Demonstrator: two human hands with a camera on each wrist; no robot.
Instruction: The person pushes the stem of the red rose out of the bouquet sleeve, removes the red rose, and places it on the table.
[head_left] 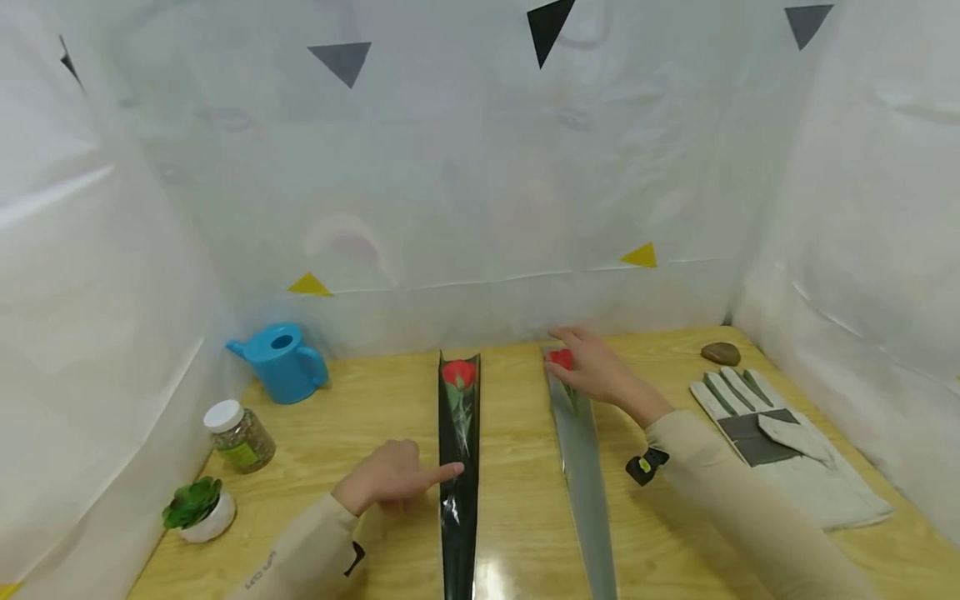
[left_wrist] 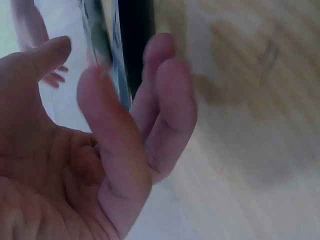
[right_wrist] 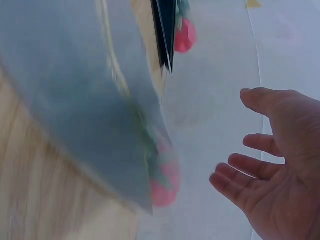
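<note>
Two sleeved roses lie lengthwise on the wooden table [head_left: 517, 500], blooms toward the back wall. Left hand [head_left: 386, 482] sits beside the black-sleeved rose [head_left: 459, 467] — index finger stretched out, tip at the sleeve's edge, other fingers loosely curled, nothing gripped. Right hand [head_left: 596, 367] hovers over the bloom end of the grey-sleeved rose [head_left: 581, 467], fingers relaxed and spread; the wrist view shows it off the sleeve, holding nothing. Looks like the reach-and-line-up stage — neither flower is picked up yet. Next move likely needs the right hand to come down and close on the grey sleeve near the bloom without crushing it.
</note>
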